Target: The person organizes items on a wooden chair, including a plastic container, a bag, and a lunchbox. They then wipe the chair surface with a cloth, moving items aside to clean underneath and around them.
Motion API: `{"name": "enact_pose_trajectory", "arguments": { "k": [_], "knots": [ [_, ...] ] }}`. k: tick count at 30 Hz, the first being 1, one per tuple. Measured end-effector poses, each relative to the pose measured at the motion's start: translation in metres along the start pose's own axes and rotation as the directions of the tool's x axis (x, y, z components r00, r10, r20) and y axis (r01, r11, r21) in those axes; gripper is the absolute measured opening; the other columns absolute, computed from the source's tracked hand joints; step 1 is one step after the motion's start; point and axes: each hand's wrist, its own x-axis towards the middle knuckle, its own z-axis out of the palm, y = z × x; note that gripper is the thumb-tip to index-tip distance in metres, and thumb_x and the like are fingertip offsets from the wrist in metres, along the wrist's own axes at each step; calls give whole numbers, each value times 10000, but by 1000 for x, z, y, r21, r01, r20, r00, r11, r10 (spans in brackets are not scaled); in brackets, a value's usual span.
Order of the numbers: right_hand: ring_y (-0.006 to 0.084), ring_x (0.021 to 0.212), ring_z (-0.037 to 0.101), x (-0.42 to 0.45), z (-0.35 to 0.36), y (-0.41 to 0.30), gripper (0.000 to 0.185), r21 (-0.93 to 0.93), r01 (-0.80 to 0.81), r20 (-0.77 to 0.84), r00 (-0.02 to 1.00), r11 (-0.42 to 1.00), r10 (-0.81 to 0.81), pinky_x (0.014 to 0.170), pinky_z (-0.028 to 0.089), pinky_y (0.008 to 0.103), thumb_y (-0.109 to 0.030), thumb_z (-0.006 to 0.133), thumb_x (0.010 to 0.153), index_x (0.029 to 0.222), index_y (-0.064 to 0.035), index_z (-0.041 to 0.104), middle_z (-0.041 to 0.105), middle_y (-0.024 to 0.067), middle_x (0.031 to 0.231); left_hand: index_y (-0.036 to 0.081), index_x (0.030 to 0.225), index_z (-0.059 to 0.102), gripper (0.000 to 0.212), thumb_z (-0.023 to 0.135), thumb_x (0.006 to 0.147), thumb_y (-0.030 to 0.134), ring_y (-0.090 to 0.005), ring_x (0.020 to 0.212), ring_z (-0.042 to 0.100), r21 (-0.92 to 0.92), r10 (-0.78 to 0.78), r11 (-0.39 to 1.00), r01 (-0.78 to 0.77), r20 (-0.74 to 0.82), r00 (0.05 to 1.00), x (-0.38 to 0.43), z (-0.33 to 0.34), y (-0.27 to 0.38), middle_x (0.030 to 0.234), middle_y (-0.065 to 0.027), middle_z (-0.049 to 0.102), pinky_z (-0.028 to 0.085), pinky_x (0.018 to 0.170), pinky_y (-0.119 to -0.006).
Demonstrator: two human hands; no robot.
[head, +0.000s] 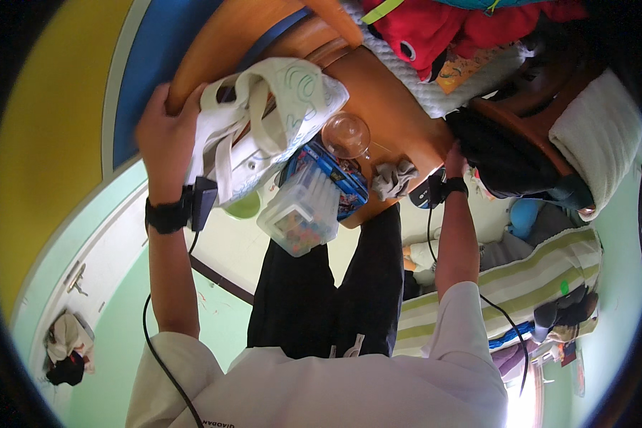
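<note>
My left hand [167,128] is wrapped around the end of a curved wooden bar [208,48] of a chair. With its fingers partly hidden, my right hand [456,159] grips the right edge of the wooden seat [369,80]. A white canvas tote bag [294,91] with green and blue print leans on the seat beside my left hand. In front of it are a round clear cup [345,135], a blue printed box [348,184] and a crumpled grey cloth [394,179]. A lidded clear plastic box [302,211] with small colourful pieces inside overhangs the seat's near edge.
A red plush toy [433,32] lies on quilted white fabric at the top. To the right, a second wooden chair [545,144] carries dark clothing and a white towel [599,139]. A striped bed [535,267] is at lower right; a green bowl [244,206] is below the bag.
</note>
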Motion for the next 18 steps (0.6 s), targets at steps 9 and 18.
{"name": "enact_pose_trajectory", "arguments": {
  "k": [9, 18],
  "knots": [
    [457, 943, 617, -53, -22, -24, 411, 148, -72, 54, 996, 986, 65, 833, 493, 485, -363, 499, 895, 1018, -8, 667, 643, 288, 1023, 24, 1163, 633, 295, 632, 929, 204, -187, 1018, 630, -326, 60, 939, -106, -149, 987, -28, -10, -15, 1140, -121, 665, 466, 918, -288],
    [228, 868, 657, -202, -57, -88, 285, 512, 255, 28, 949, 820, -313, 805, 500, 334, -263, 532, 931, 1018, -31, 672, 691, 130, 936, 16, 1281, 500, 517, 690, 805, 84, -347, 1238, 480, 79, 310, 948, -307, -30, 950, -127, -34, -21, 1327, -178, 513, 398, 1029, -411]
  ]
}}
